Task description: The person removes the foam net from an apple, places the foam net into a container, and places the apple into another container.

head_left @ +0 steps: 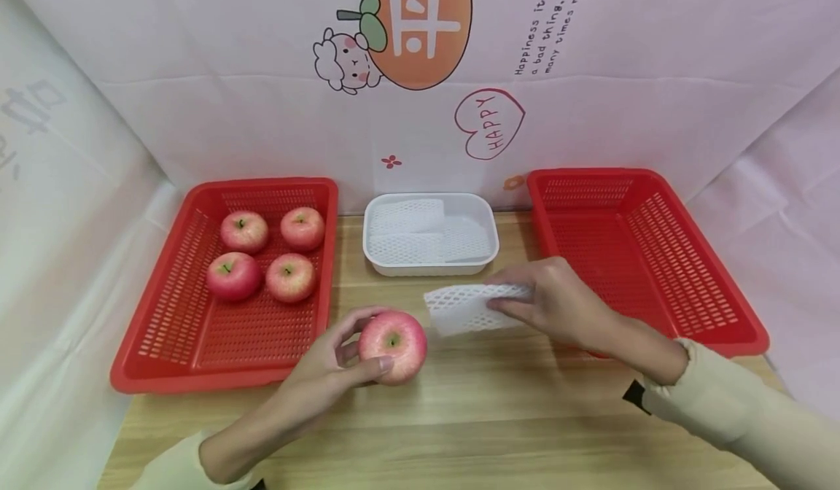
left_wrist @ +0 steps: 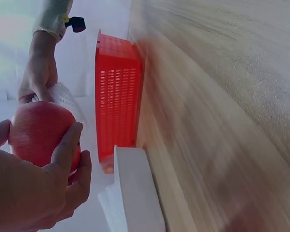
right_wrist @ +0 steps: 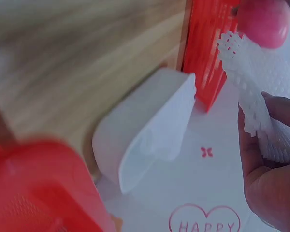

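Note:
My left hand (head_left: 335, 366) grips a pink-red apple (head_left: 394, 348) from its left side, thumb near the stem end, held above the table. To its right, my right hand (head_left: 558, 300) pinches a white foam net sleeve (head_left: 469, 308) between thumb and fingers. The sleeve's free end points at the apple, with a small gap between them in the head view. Seen from the left wrist, fingers wrap the apple (left_wrist: 41, 133) and the other hand is behind it. In the right wrist view the foam net (right_wrist: 256, 92) looks flattened, its mouth slightly spread.
On the left, a red basket (head_left: 157, 293) holds several apples (head_left: 235, 276). A white tray (head_left: 429, 270) with more foam nets (head_left: 407, 216) stands at the back middle. Another red basket (head_left: 630, 271) is at the right. Behind the wooden table (head_left: 459, 432) hangs a printed white cloth (head_left: 262, 74).

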A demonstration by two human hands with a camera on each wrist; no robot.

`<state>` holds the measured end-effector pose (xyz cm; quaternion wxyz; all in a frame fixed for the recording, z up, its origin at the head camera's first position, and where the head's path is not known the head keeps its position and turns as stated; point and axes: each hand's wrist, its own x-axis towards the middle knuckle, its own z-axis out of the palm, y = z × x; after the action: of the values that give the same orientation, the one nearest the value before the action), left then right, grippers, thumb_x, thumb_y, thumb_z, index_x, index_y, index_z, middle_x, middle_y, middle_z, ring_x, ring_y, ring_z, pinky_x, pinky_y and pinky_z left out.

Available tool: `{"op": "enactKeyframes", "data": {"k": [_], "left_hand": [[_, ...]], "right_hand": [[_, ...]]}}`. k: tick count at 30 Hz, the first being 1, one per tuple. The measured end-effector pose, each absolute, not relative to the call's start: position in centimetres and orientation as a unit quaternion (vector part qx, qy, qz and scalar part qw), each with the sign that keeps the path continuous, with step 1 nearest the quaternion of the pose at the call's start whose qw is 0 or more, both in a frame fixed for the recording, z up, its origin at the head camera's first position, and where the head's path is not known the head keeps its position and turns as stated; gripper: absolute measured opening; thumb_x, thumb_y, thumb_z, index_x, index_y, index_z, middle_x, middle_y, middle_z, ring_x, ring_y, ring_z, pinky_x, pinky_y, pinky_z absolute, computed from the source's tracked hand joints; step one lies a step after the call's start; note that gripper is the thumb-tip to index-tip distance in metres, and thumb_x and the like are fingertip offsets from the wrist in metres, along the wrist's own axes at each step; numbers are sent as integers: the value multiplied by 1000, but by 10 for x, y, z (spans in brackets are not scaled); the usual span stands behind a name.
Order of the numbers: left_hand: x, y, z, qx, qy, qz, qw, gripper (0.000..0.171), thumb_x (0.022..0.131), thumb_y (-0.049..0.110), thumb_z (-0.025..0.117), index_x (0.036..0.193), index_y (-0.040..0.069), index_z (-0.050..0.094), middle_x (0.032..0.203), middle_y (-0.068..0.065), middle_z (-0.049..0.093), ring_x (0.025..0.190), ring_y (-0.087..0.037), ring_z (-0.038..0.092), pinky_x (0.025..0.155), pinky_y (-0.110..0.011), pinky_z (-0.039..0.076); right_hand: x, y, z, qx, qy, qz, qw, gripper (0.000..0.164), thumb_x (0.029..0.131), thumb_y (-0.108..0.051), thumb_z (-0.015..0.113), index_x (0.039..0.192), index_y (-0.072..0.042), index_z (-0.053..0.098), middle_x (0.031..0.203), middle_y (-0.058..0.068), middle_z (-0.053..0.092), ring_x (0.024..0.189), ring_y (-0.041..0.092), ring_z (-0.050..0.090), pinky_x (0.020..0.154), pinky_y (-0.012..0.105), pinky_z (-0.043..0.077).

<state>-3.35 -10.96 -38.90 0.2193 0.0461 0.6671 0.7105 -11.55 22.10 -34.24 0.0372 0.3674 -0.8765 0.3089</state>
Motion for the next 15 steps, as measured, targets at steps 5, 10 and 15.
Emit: {"op": "enactKeyframes", "data": {"k": [5, 10, 15], "left_hand": [[-34, -119, -377, 47, 675, 707, 207, 66, 94, 14, 79, 153, 10, 49, 151, -19, 50, 128, -28, 62, 93, -36, 61], [-36, -129, -363, 48, 699, 687, 194, 64, 96, 17, 78, 152, 12, 48, 149, -17, 53, 130, -27, 60, 95, -31, 59], [-39, -137, -349, 38, 711, 676, 191, 66, 97, 19, 77, 155, 14, 45, 153, -15, 49, 131, -25, 59, 93, -31, 59]], "right_hand": [[-138, 221, -328, 345, -894, 282, 29, 28, 82, -6, 91, 109, -7, 82, 95, 1, 81, 66, 4, 64, 58, 20, 57], [-166, 220, -322, 320, -912, 256, 27, 32, 84, -6, 90, 115, -2, 80, 102, 9, 81, 74, 14, 71, 63, 23, 60], [-196, 214, -318, 301, -924, 236, 22, 33, 86, -9, 88, 116, 1, 79, 104, 13, 80, 81, 23, 73, 70, 35, 63]]}}
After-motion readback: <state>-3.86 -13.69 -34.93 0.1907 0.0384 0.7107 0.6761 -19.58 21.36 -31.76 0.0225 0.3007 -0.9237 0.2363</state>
